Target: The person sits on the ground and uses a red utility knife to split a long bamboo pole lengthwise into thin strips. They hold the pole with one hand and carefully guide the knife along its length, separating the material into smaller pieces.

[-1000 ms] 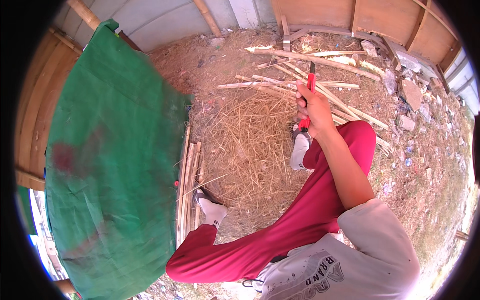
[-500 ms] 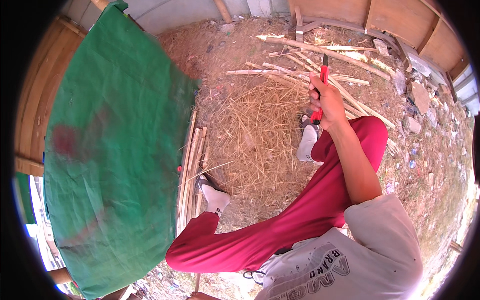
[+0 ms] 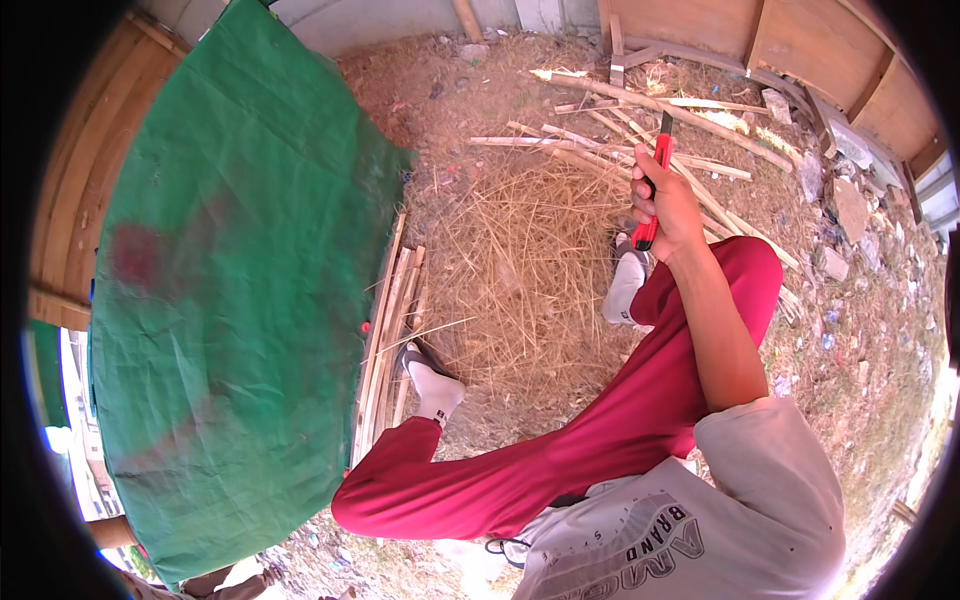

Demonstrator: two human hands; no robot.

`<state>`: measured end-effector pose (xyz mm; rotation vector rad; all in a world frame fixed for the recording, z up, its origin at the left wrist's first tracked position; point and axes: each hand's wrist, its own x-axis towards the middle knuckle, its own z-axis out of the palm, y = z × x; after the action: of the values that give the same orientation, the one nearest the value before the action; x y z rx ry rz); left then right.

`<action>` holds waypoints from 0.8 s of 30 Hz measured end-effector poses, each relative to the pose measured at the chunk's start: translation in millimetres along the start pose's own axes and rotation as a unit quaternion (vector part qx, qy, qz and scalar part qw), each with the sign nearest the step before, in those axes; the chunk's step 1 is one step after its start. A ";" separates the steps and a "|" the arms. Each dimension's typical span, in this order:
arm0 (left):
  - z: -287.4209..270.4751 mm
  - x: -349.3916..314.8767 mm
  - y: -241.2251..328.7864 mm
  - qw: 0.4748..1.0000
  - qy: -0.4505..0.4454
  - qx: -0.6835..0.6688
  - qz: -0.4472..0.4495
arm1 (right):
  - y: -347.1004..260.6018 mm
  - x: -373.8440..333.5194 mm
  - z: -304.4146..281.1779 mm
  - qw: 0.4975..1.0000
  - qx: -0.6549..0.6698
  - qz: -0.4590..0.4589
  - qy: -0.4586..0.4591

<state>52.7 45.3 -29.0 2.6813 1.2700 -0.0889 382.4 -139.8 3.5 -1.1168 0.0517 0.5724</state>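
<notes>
My right hand (image 3: 672, 212) is raised in front of my right knee, closed around a red utility knife (image 3: 663, 152). The knife's dark blade points up and away, and its red end sticks out below my fist. Beneath and to the left of the hand lies a heap of thin straw-coloured shavings (image 3: 530, 260), between my two feet. My left hand is out of the picture. At the lower edge a small pale tip (image 3: 347, 594) shows, too little of it to name.
A large green sheet (image 3: 240, 300) hangs along my left. Split wooden strips (image 3: 385, 335) lie beside its edge, and more wooden poles (image 3: 690, 120) are piled ahead. Rubble (image 3: 850, 205) and litter cover the ground at right. A brown sleeve (image 3: 205, 583) shows at lower left, seemingly another person's.
My left hand and an upright stick, seen at the lower edge before, have dropped out of view. The scene has shifted slightly right; my right hand keeps its hold on the knife.
</notes>
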 end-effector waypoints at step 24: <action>-102.3 -271.2 -236.7 0.820 0.078 0.376 -0.424 | 4.3 0.1 -11.1 1.000 -0.014 -0.004 0.015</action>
<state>-304.3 4.3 75.3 2.3565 2.8926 -0.6038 383.1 -148.0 -5.2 -1.1526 0.0645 0.5515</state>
